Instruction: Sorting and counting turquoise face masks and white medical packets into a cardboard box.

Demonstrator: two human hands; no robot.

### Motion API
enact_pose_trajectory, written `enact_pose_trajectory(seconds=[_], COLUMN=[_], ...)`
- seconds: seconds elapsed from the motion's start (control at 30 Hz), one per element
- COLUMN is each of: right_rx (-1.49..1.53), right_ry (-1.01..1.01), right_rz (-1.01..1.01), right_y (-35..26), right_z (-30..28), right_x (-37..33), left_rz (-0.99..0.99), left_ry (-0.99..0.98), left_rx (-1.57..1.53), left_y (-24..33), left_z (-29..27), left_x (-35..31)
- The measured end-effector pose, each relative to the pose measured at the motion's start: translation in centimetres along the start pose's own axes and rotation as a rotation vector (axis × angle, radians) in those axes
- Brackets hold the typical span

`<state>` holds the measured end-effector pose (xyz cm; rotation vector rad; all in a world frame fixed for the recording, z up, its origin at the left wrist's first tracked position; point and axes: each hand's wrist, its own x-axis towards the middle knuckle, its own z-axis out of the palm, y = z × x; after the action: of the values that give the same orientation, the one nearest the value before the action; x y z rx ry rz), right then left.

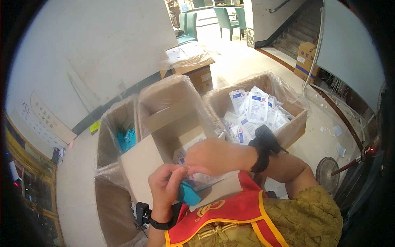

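Observation:
My left hand (163,185) is closed, with a teal folded piece (189,194), soft and cloth-like, hanging from beside its palm. Thumb and fingers pinch close against my right hand (210,156), which is also closed. What the right fingers grip is hidden behind the hand. Both hands meet over an open cardboard box (142,158) with raised flaps. White printed packets (179,156) show inside that box, partly covered by my hands.
At the right, a plastic-lined carton (298,113) holds many white packets (257,108). Further left, another lined carton (108,127) contains teal pieces (126,140). A round-based stand (329,173) is on the floor at right. Teal chairs (224,20) stand in the background.

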<state>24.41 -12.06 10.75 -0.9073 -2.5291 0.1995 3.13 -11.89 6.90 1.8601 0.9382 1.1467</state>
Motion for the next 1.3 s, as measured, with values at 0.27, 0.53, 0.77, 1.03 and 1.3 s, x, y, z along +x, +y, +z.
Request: enact_pose_trajectory(seconds=[0.27,0.53,0.77,1.03,1.3], right_rx=[-0.262,-0.282,-0.003,-0.121,-0.162], right_ry=[0.173,0.037,-0.026,0.307,0.123], right_rz=[-0.179,-0.477,-0.514,-0.107,-0.150], right_y=[-2.2,-6.6,-7.4,-0.1,0.5], right_z=[0.4,2.4,0.0,-0.7,0.5], right_x=[1.2,0.4,-1.0,1.7,2.1], left_rz=[-0.197,-0.391,-0.268,-0.069,0.192], left_ry=[0.185,0.246,0.263,0.067,0.041], left_rx=[-0.297,-0.390,-0.427,-0.137,0.236], left_y=[-0.4,-3.3,-4.5,-0.7,0.1], left_z=[0.7,-1.0,-1.7,-1.8,-1.0], left_x=[-0.4,1.0,2.5,1.2,0.9])
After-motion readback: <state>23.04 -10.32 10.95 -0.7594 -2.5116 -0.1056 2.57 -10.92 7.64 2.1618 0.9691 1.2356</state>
